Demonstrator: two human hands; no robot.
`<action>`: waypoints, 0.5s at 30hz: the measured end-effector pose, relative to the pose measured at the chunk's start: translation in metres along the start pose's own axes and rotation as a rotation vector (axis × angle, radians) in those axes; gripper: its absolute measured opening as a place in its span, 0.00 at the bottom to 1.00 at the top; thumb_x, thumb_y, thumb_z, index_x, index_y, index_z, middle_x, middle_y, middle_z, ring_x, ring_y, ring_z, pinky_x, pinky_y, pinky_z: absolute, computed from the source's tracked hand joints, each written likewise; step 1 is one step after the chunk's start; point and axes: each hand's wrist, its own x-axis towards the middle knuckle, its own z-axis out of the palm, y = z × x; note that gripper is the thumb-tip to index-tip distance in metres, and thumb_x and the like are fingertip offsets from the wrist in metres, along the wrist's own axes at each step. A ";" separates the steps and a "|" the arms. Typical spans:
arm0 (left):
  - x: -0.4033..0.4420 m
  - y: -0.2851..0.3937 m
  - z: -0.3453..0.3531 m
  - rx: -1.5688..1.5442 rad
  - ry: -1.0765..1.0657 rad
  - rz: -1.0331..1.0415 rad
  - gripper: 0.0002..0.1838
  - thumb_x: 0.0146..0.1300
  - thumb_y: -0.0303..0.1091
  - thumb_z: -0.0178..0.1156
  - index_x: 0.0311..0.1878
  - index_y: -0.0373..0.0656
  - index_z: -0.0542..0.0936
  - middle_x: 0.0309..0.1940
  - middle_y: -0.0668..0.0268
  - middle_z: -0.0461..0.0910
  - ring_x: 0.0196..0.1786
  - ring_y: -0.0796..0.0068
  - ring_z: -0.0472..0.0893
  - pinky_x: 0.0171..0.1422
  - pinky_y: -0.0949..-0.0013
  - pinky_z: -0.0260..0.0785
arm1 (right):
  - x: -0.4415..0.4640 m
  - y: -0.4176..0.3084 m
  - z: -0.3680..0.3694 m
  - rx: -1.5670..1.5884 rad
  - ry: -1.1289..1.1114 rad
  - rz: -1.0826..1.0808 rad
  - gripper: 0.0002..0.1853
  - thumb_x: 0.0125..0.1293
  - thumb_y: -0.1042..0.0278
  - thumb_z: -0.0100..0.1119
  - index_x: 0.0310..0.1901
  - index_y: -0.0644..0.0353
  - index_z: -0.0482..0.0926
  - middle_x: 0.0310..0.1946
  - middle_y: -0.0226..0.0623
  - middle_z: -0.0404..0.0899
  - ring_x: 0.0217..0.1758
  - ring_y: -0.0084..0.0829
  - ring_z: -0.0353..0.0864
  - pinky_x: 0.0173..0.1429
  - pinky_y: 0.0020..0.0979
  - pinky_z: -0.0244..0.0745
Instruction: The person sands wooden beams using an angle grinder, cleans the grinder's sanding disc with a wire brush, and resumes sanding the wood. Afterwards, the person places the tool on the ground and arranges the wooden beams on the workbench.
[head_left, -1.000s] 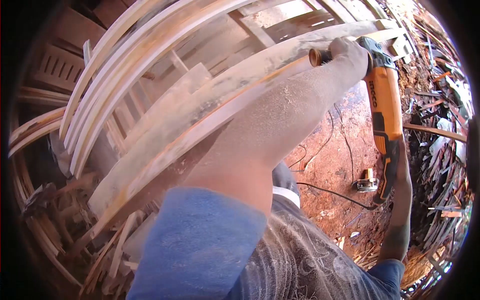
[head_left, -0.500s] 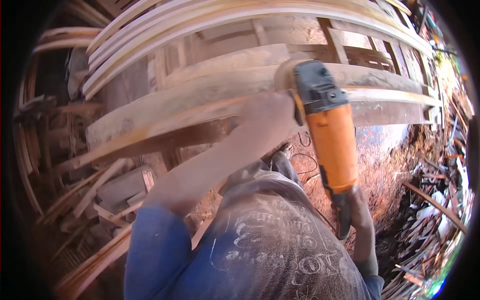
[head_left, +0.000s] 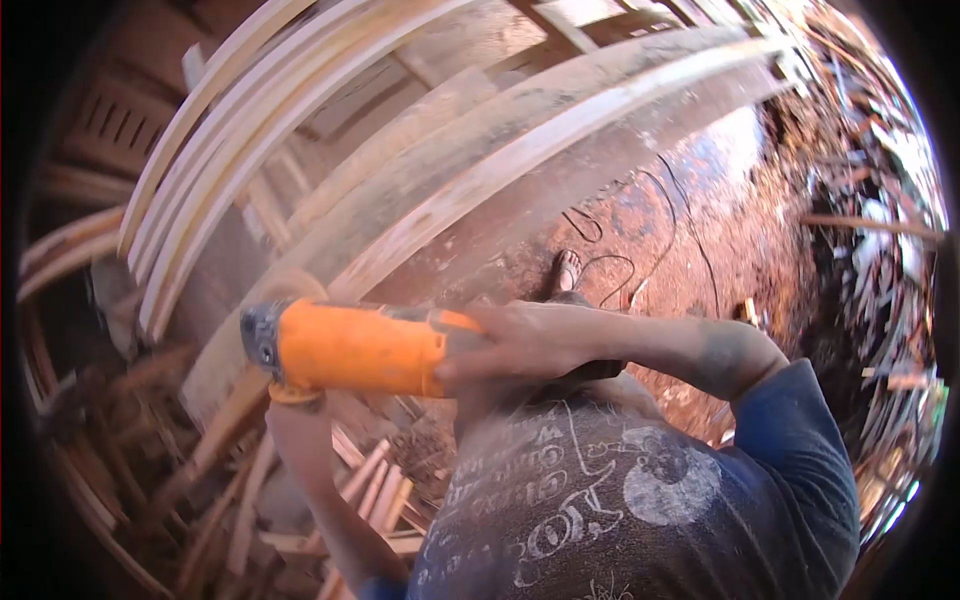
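An orange and black power tool [head_left: 355,350] lies across the lower left, its dark head and blurred round disc at the near end of a long dusty wooden beam [head_left: 530,150]. At the head's lower side, my left hand [head_left: 298,412] is closed on the tool's side handle, its fingers partly hidden. My right hand [head_left: 495,345] wraps round the rear grip of the tool. The disc touches or nearly touches the beam; blur hides which.
Several long pale wooden strips [head_left: 245,130] lie behind the beam. Scrap wood [head_left: 370,485] is heaped below left. A black cable [head_left: 690,215] runs over the reddish ground near a bare foot [head_left: 568,270]. Wood offcuts [head_left: 880,330] pile up at the right.
The tool and both my hands have swept leftward along the beam, from its far right part to its near left end. The tool has turned from upright to nearly level in view.
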 end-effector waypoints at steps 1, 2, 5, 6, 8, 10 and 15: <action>0.004 0.010 -0.001 -0.016 -0.018 0.041 0.20 0.54 0.31 0.72 0.50 0.34 0.82 0.44 0.45 0.86 0.51 0.44 0.84 0.53 0.52 0.75 | -0.007 0.001 -0.005 0.023 -0.011 0.016 0.48 0.69 0.24 0.50 0.63 0.73 0.71 0.52 0.65 0.82 0.57 0.60 0.82 0.63 0.46 0.75; 0.006 0.024 0.001 -0.036 -0.036 0.078 0.20 0.54 0.30 0.72 0.50 0.34 0.82 0.43 0.45 0.86 0.51 0.44 0.84 0.53 0.52 0.75 | -0.016 0.007 -0.009 0.015 0.053 0.041 0.48 0.68 0.25 0.51 0.64 0.73 0.71 0.52 0.65 0.82 0.57 0.59 0.83 0.64 0.46 0.75; 0.013 0.075 0.017 -0.094 -0.139 0.218 0.20 0.55 0.31 0.73 0.50 0.35 0.82 0.43 0.46 0.86 0.51 0.45 0.85 0.53 0.52 0.75 | -0.055 0.035 -0.019 0.019 0.206 0.112 0.49 0.67 0.26 0.54 0.68 0.71 0.68 0.53 0.64 0.82 0.58 0.57 0.83 0.65 0.45 0.75; 0.016 0.096 0.023 -0.105 -0.177 0.266 0.20 0.55 0.32 0.74 0.50 0.35 0.82 0.42 0.46 0.86 0.50 0.46 0.85 0.53 0.52 0.75 | -0.074 0.048 -0.023 0.053 0.253 0.127 0.49 0.66 0.26 0.56 0.69 0.70 0.67 0.54 0.64 0.81 0.59 0.56 0.83 0.66 0.45 0.75; 0.022 0.148 0.043 0.025 -0.209 0.460 0.20 0.56 0.35 0.74 0.50 0.37 0.82 0.43 0.48 0.86 0.48 0.48 0.86 0.51 0.51 0.76 | -0.112 0.076 -0.031 0.165 0.358 0.158 0.50 0.64 0.28 0.59 0.71 0.68 0.65 0.56 0.63 0.80 0.62 0.53 0.82 0.67 0.44 0.74; 0.019 0.221 0.056 0.097 -0.297 0.447 0.20 0.58 0.38 0.73 0.49 0.37 0.82 0.42 0.49 0.86 0.47 0.48 0.86 0.50 0.51 0.77 | -0.149 0.105 -0.039 0.312 0.471 0.196 0.50 0.63 0.30 0.62 0.73 0.66 0.64 0.58 0.60 0.79 0.63 0.48 0.81 0.68 0.43 0.73; 0.019 0.386 0.117 0.126 -0.479 0.616 0.21 0.62 0.46 0.69 0.49 0.38 0.83 0.39 0.45 0.86 0.48 0.44 0.85 0.50 0.48 0.77 | -0.228 0.184 -0.080 0.683 0.677 0.228 0.44 0.67 0.41 0.64 0.74 0.65 0.63 0.58 0.49 0.79 0.61 0.36 0.80 0.67 0.38 0.73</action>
